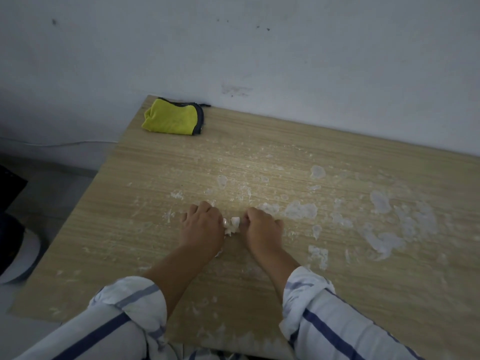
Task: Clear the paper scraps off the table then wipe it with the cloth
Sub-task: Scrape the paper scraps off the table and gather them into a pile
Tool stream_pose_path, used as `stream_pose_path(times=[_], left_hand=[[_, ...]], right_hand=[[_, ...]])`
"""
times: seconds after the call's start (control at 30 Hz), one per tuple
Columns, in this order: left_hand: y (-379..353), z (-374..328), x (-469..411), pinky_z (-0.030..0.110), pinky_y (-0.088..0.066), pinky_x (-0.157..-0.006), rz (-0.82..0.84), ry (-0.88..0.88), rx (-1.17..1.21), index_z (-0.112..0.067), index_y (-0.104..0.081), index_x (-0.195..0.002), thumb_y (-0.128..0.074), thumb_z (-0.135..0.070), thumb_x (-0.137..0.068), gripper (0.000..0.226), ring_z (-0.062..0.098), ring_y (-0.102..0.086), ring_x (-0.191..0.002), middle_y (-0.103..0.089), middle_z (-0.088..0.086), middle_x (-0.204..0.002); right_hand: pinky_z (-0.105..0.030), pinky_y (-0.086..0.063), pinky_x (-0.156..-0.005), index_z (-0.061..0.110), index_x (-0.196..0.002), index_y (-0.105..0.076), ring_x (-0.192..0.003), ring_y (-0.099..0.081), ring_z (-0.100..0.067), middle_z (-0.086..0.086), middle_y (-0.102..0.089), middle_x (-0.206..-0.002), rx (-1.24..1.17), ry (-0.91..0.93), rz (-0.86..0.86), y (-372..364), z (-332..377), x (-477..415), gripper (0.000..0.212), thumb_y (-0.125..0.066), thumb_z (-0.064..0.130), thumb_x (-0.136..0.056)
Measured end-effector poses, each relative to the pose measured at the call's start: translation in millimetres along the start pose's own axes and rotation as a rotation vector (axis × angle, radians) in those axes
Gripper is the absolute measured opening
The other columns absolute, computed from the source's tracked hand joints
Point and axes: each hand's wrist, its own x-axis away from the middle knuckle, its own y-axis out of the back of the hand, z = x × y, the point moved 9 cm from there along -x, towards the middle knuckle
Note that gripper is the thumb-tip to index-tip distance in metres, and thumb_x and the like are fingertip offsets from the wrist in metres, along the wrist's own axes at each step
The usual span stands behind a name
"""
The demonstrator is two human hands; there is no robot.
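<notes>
On the wooden table (155, 178), white paper scraps (298, 210) lie stuck in patches, thickest toward the right side (381, 240). My left hand (201, 226) rests on the table's middle with curled fingers and holds a small wad of white scraps (232, 226) at its thumb side. My right hand (262, 227) sits just right of the wad, fingers curled down against the tabletop; what it grips is hidden. A folded yellow cloth (172, 118) with a dark edge lies at the far left corner, well away from both hands.
A pale wall (259, 48) runs along the table's far edge. Left of the table the floor drops away, with a dark object (10, 229) and a pale round shape (23, 258) there. A torn paper strip (233, 339) hangs at the near edge.
</notes>
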Motion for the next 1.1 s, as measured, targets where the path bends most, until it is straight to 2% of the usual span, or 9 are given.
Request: stream_pose_path(times=[0.13, 0.23, 0.33, 0.43, 0.57, 0.63, 0.77, 0.9, 1.1], left_hand=[[2, -9, 2, 0.034, -0.029, -0.097, 0.021, -0.016, -0.009, -0.026, -0.062, -0.11, -0.044, -0.021, -0.089, 0.028, 0.019, -0.041, -0.113, -0.051, -0.006, -0.118], [5, -30, 7, 0.032, -0.028, -0.093, -0.032, -0.067, 0.022, -0.025, -0.06, -0.111, -0.049, -0.016, -0.083, 0.032, 0.019, -0.042, -0.112, -0.051, -0.007, -0.117], [-6, -71, 17, 0.035, -0.029, -0.098, -0.006, -0.252, 0.053, -0.02, -0.058, -0.114, -0.038, -0.03, -0.081, 0.04, 0.023, -0.042, -0.121, -0.051, -0.002, -0.126], [-46, -105, 30, 0.038, -0.012, -0.117, 0.21, -0.368, -0.013, -0.018, -0.034, -0.141, -0.019, -0.04, -0.095, 0.054, 0.022, -0.015, -0.143, -0.027, 0.003, -0.152], [-90, -128, 39, 0.035, 0.006, -0.117, 0.324, -0.424, -0.121, -0.02, -0.009, -0.149, 0.002, -0.045, -0.086, 0.069, 0.019, 0.005, -0.146, -0.004, 0.001, -0.159], [-101, -137, 40, 0.036, 0.007, -0.116, 0.305, -0.426, -0.141, -0.02, -0.011, -0.149, 0.011, -0.052, -0.074, 0.085, 0.02, 0.003, -0.146, -0.004, 0.002, -0.159], [-109, -166, 42, 0.038, 0.01, -0.11, 0.265, -0.442, -0.123, -0.018, -0.018, -0.148, 0.003, -0.056, -0.077, 0.084, 0.022, -0.002, -0.146, -0.012, 0.004, -0.158], [-124, -201, 48, 0.038, 0.009, -0.113, 0.296, -0.471, -0.152, -0.021, -0.007, -0.15, 0.011, -0.058, -0.072, 0.088, 0.019, 0.007, -0.146, 0.001, 0.0, -0.159], [-146, -254, 55, 0.04, 0.006, -0.115, 0.305, -0.53, -0.158, -0.021, -0.012, -0.149, 0.011, -0.059, -0.074, 0.088, 0.02, 0.005, -0.146, -0.003, 0.001, -0.159]], right_hand=[[-0.039, -0.03, -0.095, 0.019, -0.109, -0.058, -0.111, -0.044, -0.023, -0.001, -0.051, -0.118, 0.106, 0.074, -0.004, -2, -19, 13, 0.031, -0.032, 0.029, -0.094], [-0.043, -0.035, -0.096, 0.02, -0.11, -0.058, -0.115, -0.047, -0.025, -0.002, -0.053, -0.122, 0.128, 0.07, -0.006, -3, -33, 24, 0.048, -0.02, 0.035, -0.084], [-0.048, -0.047, -0.085, 0.018, -0.103, -0.063, -0.108, -0.06, -0.028, -0.006, -0.063, -0.114, 0.133, 0.011, -0.015, 1, -55, 32, 0.043, -0.031, 0.035, -0.08], [-0.05, -0.033, -0.101, 0.017, -0.12, -0.055, -0.129, -0.044, -0.026, -0.007, -0.052, -0.134, 0.121, 0.011, 0.015, 5, -74, 39, 0.055, -0.02, 0.039, -0.084], [-0.043, -0.016, -0.112, 0.019, -0.138, -0.038, -0.142, -0.018, -0.02, -0.003, -0.03, -0.151, 0.097, -0.038, 0.031, 18, -109, 48, 0.069, -0.003, 0.045, -0.084], [-0.042, -0.018, -0.111, 0.018, -0.139, -0.038, -0.142, -0.019, -0.02, -0.004, -0.03, -0.152, 0.093, -0.069, 0.011, 25, -129, 53, 0.064, -0.01, 0.044, -0.088], [-0.043, -0.027, -0.107, 0.016, -0.133, -0.046, -0.137, -0.032, -0.024, -0.006, -0.042, -0.145, 0.089, -0.111, -0.049, 44, -161, 63, 0.059, -0.018, 0.044, -0.09], [-0.045, -0.032, -0.104, 0.015, -0.128, -0.052, -0.134, -0.039, -0.026, -0.009, -0.048, -0.14, 0.1, -0.139, -0.031, 55, -190, 71, 0.057, -0.021, 0.041, -0.089], [-0.042, -0.05, -0.087, 0.017, -0.109, -0.064, -0.113, -0.06, -0.025, -0.007, -0.065, -0.119, 0.103, -0.251, -0.034, 78, -248, 84, 0.043, -0.034, 0.036, -0.085]])
